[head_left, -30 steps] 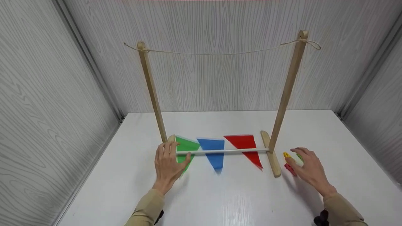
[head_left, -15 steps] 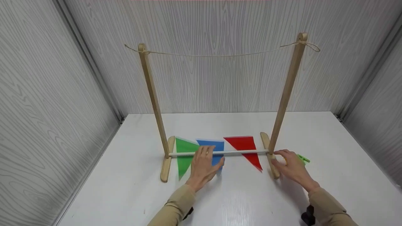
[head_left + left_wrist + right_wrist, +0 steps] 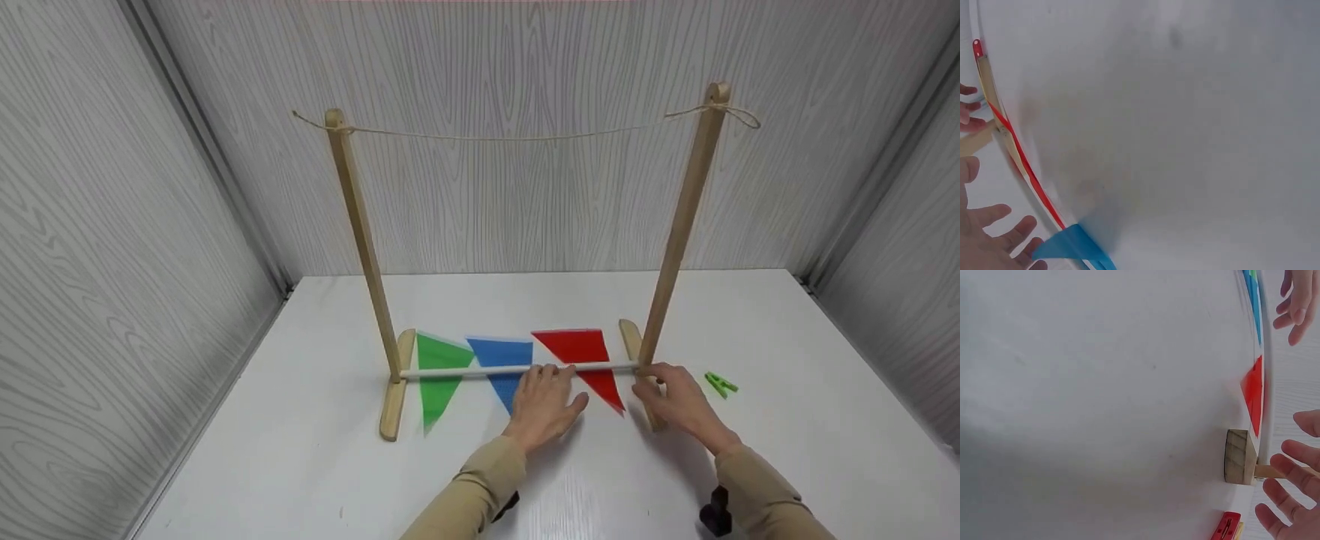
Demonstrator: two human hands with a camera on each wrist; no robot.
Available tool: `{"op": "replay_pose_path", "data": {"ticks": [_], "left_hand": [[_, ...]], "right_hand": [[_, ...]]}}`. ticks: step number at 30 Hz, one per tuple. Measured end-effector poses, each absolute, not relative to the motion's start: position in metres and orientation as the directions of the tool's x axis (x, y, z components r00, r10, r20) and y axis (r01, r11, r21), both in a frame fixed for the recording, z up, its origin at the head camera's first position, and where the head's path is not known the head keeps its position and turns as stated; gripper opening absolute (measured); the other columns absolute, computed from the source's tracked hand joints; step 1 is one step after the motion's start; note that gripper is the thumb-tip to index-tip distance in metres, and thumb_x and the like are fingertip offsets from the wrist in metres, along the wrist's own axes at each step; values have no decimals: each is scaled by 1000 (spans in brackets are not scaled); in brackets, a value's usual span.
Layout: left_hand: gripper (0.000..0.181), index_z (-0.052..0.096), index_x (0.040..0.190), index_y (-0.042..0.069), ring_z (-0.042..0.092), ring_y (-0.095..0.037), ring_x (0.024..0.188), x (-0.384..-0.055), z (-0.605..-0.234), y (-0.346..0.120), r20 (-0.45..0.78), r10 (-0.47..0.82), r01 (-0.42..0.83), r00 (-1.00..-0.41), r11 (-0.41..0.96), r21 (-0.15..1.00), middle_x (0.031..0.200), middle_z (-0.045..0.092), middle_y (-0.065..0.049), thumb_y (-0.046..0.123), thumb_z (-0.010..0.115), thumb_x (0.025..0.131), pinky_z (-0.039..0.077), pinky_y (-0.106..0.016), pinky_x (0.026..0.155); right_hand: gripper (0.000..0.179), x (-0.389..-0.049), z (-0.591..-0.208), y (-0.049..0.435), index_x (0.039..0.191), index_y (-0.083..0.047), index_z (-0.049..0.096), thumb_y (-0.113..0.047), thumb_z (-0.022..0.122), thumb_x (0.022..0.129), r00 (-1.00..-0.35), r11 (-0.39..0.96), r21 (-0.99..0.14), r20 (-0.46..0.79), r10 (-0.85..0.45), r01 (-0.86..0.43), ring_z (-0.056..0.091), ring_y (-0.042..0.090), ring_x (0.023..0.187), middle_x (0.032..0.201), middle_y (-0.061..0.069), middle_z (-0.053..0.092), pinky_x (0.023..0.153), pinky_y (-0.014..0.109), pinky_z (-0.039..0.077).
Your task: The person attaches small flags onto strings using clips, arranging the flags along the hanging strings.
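My left hand [image 3: 544,405] reaches over the blue pennant [image 3: 502,354] and toward the red pennant [image 3: 581,346], its fingertips by the white rod [image 3: 457,371]. In the left wrist view its fingers look relaxed and hold nothing. Beside the foot of the right wooden post [image 3: 686,202], my right hand [image 3: 679,401] hovers with fingers loosely spread; the right wrist view shows nothing gripped. A red clothespin [image 3: 1225,526] lies near it, with a yellow one [image 3: 1239,530] partly hidden behind. A green clothespin [image 3: 721,385] lies to the right of this hand.
Between the left post [image 3: 360,232] and the right one hangs a slack string [image 3: 495,138], tied near both tops. A green pennant [image 3: 441,352] lies beneath the rod at left. Wooden feet [image 3: 391,409] stand on the white table [image 3: 285,420]. Grey wood-grain panels [image 3: 480,202] enclose it.
My left hand has moved right along the rod, from the green pennant to between blue and red. My right hand has shifted left to the post's foot, uncovering the green clothespin.
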State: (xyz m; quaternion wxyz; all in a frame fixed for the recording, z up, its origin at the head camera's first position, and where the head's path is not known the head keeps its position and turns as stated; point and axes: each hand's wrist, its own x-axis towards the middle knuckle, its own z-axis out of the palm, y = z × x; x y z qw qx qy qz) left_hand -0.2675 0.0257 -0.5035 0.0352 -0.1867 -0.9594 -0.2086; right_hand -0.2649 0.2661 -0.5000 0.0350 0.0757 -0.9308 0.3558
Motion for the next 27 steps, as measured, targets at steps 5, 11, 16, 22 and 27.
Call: {"op": "replay_pose_path", "data": {"ticks": [5, 11, 16, 22, 27], "left_hand": [[55, 45, 152, 23, 36, -28, 144, -265, -505, 37, 49, 364, 353, -930, 848, 395, 154, 45, -6, 45, 52, 102, 31, -51, 123], [61, 37, 156, 26, 24, -28, 154, -258, -505, 43, -74, 422, 362, -904, 844, 396, 166, 29, -5, 49, 50, 101, 21, -49, 128], [62, 33, 158, 29, 20, -27, 156, -256, -505, 44, -123, 438, 362, -890, 846, 393, 168, 25, -3, 49, 48, 101, 17, -47, 130], [63, 28, 159, 34, 13, -24, 158, -256, -506, 47, -180, 474, 386, -862, 844, 372, 170, 18, 4, 52, 44, 101, 13, -45, 131], [61, 27, 159, 37, 9, -22, 159, -258, -507, 47, -206, 496, 407, -843, 840, 359, 171, 14, 9, 53, 43, 102, 10, -44, 131]], "right_hand": [[34, -270, -501, 261, 125, 3, 65, -16, 62, 97, -993, 731, -672, 82, -88, -120, 57, 24, 92, 114, 18, 67, 72, 32, 53], [34, -274, -500, 256, 127, 2, 64, -15, 63, 98, -998, 716, -696, 11, -70, -57, 62, 25, 97, 116, 19, 69, 86, 38, 60], [34, -276, -499, 252, 129, 1, 64, -13, 62, 98, -999, 706, -706, 11, -51, -44, 65, 31, 109, 126, 20, 68, 102, 52, 54], [33, -277, -502, 248, 128, 1, 65, -13, 62, 98, -999, 718, -694, 20, -44, -46, 65, 32, 110, 126, 21, 68, 103, 54, 53], [35, -277, -504, 248, 131, -1, 63, -15, 63, 99, -998, 711, -701, 12, -59, -51, 65, 33, 114, 128, 19, 68, 104, 54, 52]]}}
